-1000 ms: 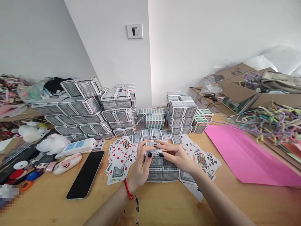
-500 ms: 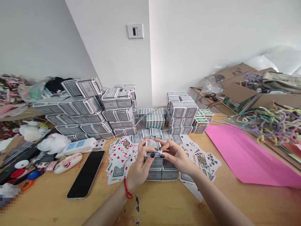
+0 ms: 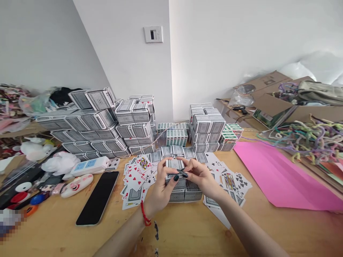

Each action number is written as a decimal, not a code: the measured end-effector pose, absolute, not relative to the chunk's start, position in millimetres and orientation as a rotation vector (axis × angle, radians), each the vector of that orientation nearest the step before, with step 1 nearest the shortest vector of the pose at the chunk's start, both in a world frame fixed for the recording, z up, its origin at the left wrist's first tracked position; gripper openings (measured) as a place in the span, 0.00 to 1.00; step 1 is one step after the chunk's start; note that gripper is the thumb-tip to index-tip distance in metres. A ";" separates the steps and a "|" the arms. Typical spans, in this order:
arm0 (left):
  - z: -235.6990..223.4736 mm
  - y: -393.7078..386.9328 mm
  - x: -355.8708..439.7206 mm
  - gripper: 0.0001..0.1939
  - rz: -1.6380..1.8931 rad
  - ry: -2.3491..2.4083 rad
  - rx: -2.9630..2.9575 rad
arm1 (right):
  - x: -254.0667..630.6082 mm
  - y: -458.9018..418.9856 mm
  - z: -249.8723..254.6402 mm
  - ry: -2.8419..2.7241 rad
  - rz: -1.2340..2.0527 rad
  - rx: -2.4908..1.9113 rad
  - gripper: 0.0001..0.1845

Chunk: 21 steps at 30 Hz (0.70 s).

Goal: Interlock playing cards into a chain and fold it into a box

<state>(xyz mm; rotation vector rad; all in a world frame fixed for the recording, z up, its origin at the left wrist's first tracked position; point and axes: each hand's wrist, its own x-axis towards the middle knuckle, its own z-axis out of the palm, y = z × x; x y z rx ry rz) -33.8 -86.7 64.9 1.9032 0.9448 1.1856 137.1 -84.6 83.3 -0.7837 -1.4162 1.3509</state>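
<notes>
The card-covered block [image 3: 175,164] sits between the hands, above the lower card blocks [image 3: 184,195] on the table [image 3: 182,228]; the left hand [image 3: 158,194] grips its left side and near edge, while the right hand [image 3: 205,181] pinches at its near right corner. The block lies just beyond the thumbs, with the left hand nearer its body; its patterned face points upward; its long axis seems to run left to right, though fingers hide the ends

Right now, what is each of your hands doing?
Left hand: fingers curled around the small card block, apparently holding its side.
Right hand: fingertips pinched together at the block's near right corner; whether they grip it cannot be told.
</notes>
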 end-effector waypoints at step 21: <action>60.3 -79.5 -33.2 0.12 1.217 1.070 1.888 | 142.9 -74.8 71.9 -1.555 1.286 -0.915 0.21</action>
